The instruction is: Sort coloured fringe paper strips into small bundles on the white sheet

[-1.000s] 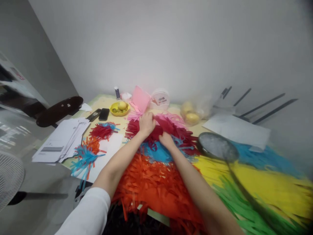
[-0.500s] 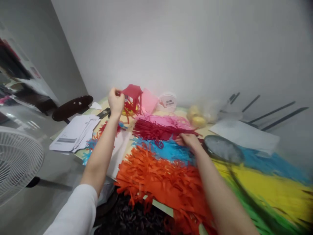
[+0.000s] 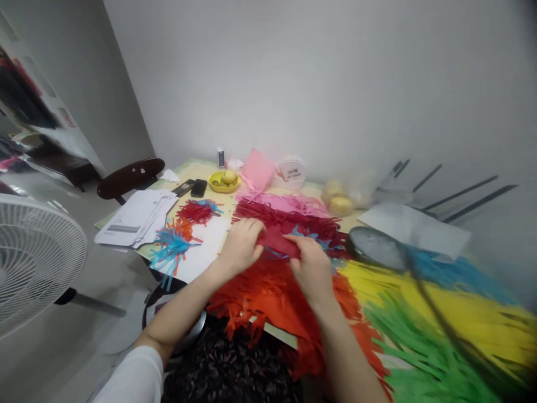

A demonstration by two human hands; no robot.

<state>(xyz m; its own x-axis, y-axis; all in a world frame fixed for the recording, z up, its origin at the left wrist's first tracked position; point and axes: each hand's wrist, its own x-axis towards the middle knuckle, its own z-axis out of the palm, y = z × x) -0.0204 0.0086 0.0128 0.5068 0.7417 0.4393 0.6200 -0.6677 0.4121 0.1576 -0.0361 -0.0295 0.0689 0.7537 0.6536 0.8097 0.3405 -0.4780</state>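
Note:
A piece of dark red fringed paper [image 3: 276, 240] is stretched between my two hands over the table. My left hand [image 3: 242, 245] pinches its left end, and my right hand [image 3: 311, 270] grips the right end. Beneath them lies a heap of orange fringed paper [image 3: 260, 294]. Just behind is a stack of dark red fringed strips [image 3: 289, 215], with pink fringed paper [image 3: 289, 202] farther back. To the left, a blue fringed tassel [image 3: 174, 246] and a red one [image 3: 195, 211] rest on a white sheet [image 3: 205, 246].
Yellow [image 3: 403, 285] and green fringed paper [image 3: 432, 347] cover the right side, near a round dark-rimmed object [image 3: 375, 246]. Printed papers [image 3: 130, 218], a phone [image 3: 198, 188] and a yellow fruit basket [image 3: 224, 182] stand left. A white fan [image 3: 37, 263] is beside the table.
My left hand has come down and right with the dark red piece, toward me. My right hand has moved slightly nearer and now holds its other end.

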